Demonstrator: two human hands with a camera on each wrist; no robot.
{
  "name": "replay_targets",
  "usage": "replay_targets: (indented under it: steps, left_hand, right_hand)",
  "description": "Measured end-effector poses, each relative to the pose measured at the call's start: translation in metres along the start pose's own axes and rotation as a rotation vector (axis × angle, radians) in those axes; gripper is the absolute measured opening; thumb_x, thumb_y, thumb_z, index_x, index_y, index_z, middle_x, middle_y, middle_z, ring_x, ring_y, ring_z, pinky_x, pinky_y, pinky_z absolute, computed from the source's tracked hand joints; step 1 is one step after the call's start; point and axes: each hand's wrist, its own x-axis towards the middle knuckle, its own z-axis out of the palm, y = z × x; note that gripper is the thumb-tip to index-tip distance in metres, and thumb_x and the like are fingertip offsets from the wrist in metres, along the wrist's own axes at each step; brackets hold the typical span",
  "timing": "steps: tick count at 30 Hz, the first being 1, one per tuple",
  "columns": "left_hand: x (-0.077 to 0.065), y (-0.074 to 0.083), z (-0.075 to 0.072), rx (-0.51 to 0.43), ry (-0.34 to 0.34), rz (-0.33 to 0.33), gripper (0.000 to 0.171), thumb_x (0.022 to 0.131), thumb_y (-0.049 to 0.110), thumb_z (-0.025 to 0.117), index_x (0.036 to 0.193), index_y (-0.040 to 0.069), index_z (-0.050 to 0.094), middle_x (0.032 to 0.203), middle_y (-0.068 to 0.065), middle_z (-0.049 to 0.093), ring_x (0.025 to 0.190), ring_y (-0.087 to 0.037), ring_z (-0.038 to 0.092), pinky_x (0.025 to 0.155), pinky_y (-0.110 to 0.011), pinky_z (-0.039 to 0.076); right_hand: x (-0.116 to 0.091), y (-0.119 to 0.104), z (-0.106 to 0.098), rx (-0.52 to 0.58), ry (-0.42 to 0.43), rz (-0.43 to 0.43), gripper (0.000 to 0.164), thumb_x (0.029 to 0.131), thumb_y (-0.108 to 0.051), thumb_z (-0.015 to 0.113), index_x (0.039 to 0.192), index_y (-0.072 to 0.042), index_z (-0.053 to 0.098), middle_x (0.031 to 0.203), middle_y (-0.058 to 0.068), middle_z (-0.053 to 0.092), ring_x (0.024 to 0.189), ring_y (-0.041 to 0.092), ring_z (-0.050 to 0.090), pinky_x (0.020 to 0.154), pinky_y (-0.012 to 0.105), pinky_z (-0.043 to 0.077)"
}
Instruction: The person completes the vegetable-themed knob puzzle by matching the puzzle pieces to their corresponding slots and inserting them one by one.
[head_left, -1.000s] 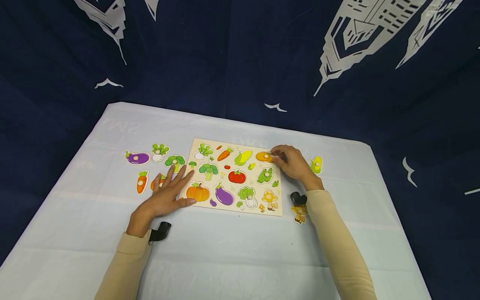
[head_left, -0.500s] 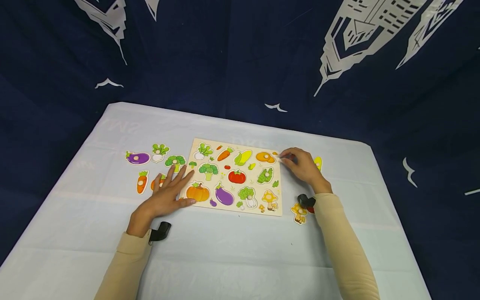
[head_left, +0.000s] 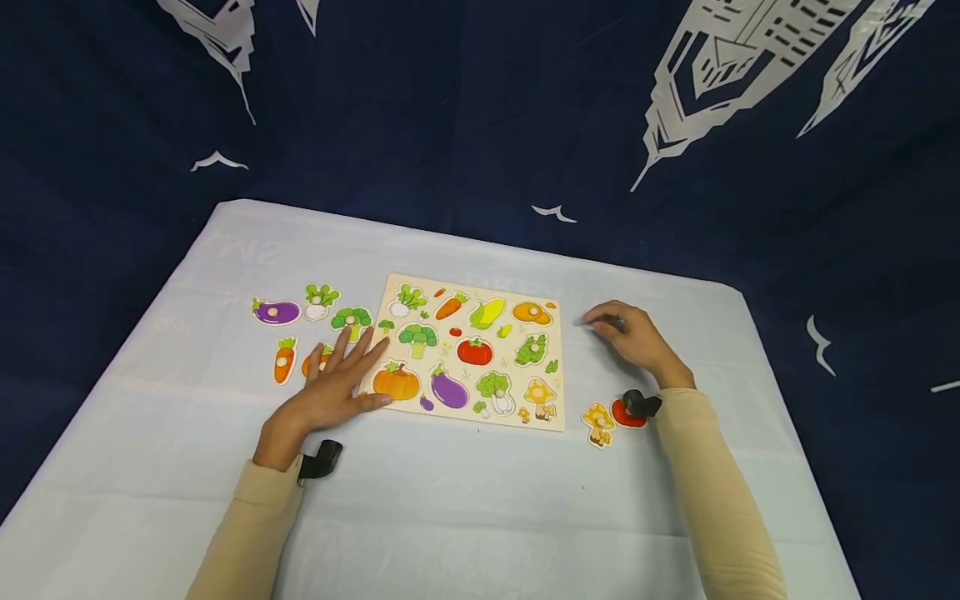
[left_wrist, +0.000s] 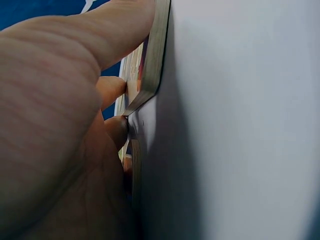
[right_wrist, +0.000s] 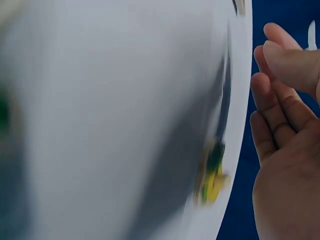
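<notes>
A wooden vegetable puzzle board (head_left: 510, 354) lies flat on the table. My left hand (head_left: 330, 400) rests with spread fingers across its left edge; in the left wrist view the thumb (left_wrist: 120, 30) lies along the board's side. My right hand (head_left: 633, 333) is over the table to the right of the board, fingers loosely bent and holding nothing. A potato piece (head_left: 531, 313), a green vegetable piece (head_left: 531, 350) and a bok choy piece (head_left: 495, 393) sit in the board. Near the right hand, the right wrist view shows a blurred yellow-green corn piece (right_wrist: 212, 182).
Left of the board lie loose pieces: eggplant (head_left: 276, 312), radish (head_left: 318, 302), broccoli (head_left: 350, 320), carrot (head_left: 284, 361) and an orange piece (head_left: 307, 365) partly under the left hand. Mushroom (head_left: 597, 425) and tomato (head_left: 628, 417) pieces lie by the right wrist camera.
My right hand has drawn away from the potato piece and moved right, off the board. The tomato piece has come into view, and the corn piece is now hidden in the head view.
</notes>
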Motion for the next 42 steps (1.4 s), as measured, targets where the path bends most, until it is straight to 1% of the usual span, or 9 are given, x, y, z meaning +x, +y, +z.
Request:
replay_targets:
  steps: [7, 11, 14, 19, 23, 28, 31, 36, 42]
  left_hand:
    - [0.001, 0.002, -0.002, 0.002, -0.005, -0.004, 0.085, 0.093, 0.041, 0.068, 0.16, 0.011, 0.024, 0.168, -0.02, 0.008, 0.153, -0.043, -0.014, 0.114, -0.068, -0.018]
    - [0.003, 0.003, -0.004, 0.007, -0.007, 0.001, 0.086, 0.093, 0.041, 0.068, 0.16, 0.011, 0.024, 0.168, -0.019, 0.007, 0.153, -0.042, -0.014, 0.114, -0.068, -0.018]
    - [0.004, 0.004, -0.005, 0.009, -0.009, -0.003, 0.086, 0.092, 0.041, 0.069, 0.16, 0.012, 0.024, 0.168, -0.019, 0.007, 0.153, -0.042, -0.015, 0.114, -0.068, -0.018]
    - [0.003, 0.004, -0.005, 0.009, -0.015, -0.011, 0.086, 0.092, 0.042, 0.068, 0.16, 0.012, 0.024, 0.168, -0.019, 0.007, 0.153, -0.042, -0.015, 0.114, -0.068, -0.018]
    - [0.003, 0.003, -0.004, 0.009, -0.015, -0.015, 0.086, 0.092, 0.042, 0.068, 0.16, 0.012, 0.024, 0.168, -0.019, 0.007, 0.153, -0.042, -0.015, 0.114, -0.068, -0.018]
    - [0.002, 0.002, -0.003, -0.002, -0.012, -0.016, 0.086, 0.092, 0.042, 0.068, 0.16, 0.012, 0.024, 0.168, -0.019, 0.008, 0.153, -0.042, -0.015, 0.114, -0.068, -0.019]
    - [0.001, 0.002, -0.002, -0.003, -0.012, -0.017, 0.086, 0.092, 0.041, 0.069, 0.16, 0.012, 0.024, 0.168, -0.018, 0.007, 0.153, -0.042, -0.015, 0.114, -0.068, -0.019]
    - [0.001, 0.001, -0.002, -0.003, -0.007, -0.018, 0.087, 0.092, 0.041, 0.069, 0.16, 0.013, 0.024, 0.168, -0.018, 0.007, 0.153, -0.041, -0.015, 0.114, -0.068, -0.019]
    - [0.001, 0.002, -0.002, 0.002, -0.001, -0.019, 0.087, 0.092, 0.042, 0.069, 0.16, 0.013, 0.024, 0.168, -0.018, 0.007, 0.153, -0.042, -0.015, 0.114, -0.068, -0.018]
  right_hand:
    - [-0.008, 0.018, -0.017, -0.018, 0.004, 0.05, 0.016, 0.099, -0.008, 0.06, 0.112, -0.007, 0.07, 0.122, 0.015, 0.066, 0.113, 0.029, 0.055, 0.099, 0.048, 0.042]
    - [-0.012, 0.025, -0.026, -0.052, 0.017, 0.063, 0.016, 0.099, -0.01, 0.06, 0.111, -0.008, 0.07, 0.12, 0.014, 0.066, 0.105, 0.027, 0.053, 0.093, 0.045, 0.042]
    - [-0.015, 0.03, -0.031, -0.079, 0.024, 0.059, 0.014, 0.099, -0.01, 0.061, 0.109, -0.007, 0.07, 0.118, 0.014, 0.066, 0.102, 0.026, 0.053, 0.091, 0.045, 0.041]
    - [-0.017, 0.04, -0.032, -0.101, 0.072, 0.036, 0.012, 0.096, -0.002, 0.062, 0.104, -0.004, 0.071, 0.118, 0.016, 0.065, 0.104, 0.027, 0.055, 0.092, 0.046, 0.043]
    - [-0.017, 0.047, -0.033, -0.117, 0.104, 0.053, 0.012, 0.095, 0.0, 0.063, 0.104, -0.002, 0.071, 0.118, 0.018, 0.064, 0.105, 0.029, 0.055, 0.094, 0.048, 0.042]
    - [-0.019, 0.052, -0.034, -0.147, 0.073, 0.104, 0.014, 0.097, -0.001, 0.062, 0.109, 0.0, 0.069, 0.117, 0.021, 0.064, 0.102, 0.031, 0.055, 0.093, 0.048, 0.043]
    - [-0.02, 0.054, -0.034, -0.151, 0.049, 0.12, 0.015, 0.098, -0.002, 0.06, 0.11, 0.001, 0.068, 0.118, 0.022, 0.063, 0.102, 0.032, 0.056, 0.092, 0.048, 0.044]
    - [-0.019, 0.054, -0.033, -0.153, 0.042, 0.133, 0.015, 0.099, -0.003, 0.059, 0.111, 0.002, 0.067, 0.119, 0.023, 0.063, 0.104, 0.034, 0.057, 0.094, 0.049, 0.045]
    - [-0.018, 0.054, -0.033, -0.167, 0.04, 0.134, 0.015, 0.099, -0.003, 0.058, 0.111, 0.001, 0.067, 0.117, 0.021, 0.063, 0.102, 0.033, 0.056, 0.092, 0.048, 0.045]
